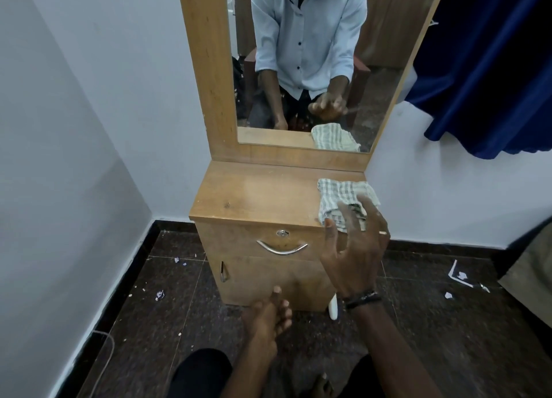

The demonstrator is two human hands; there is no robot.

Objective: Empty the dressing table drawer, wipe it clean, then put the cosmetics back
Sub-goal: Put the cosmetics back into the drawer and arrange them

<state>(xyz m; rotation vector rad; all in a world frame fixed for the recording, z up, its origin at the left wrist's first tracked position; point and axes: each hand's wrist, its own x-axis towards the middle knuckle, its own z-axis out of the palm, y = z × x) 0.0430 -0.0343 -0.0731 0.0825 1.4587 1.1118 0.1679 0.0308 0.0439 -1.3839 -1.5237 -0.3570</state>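
The right hand is held with its grip spread before the cloth on the table. The drawer is seen closed. The left hand is kept low, its grip unclear.

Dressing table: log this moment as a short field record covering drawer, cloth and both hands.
drawer: shut, curved metal handle untouched
cloth: checked cloth lying on the right end of the dressing table top
right hand: open, fingers spread, raised in front of the cloth; contact cannot be told
left hand: low, in front of the cupboard door, fingers relaxed, holding nothing
cosmetics: none in view
floor: dark tiles with scattered paper scraps
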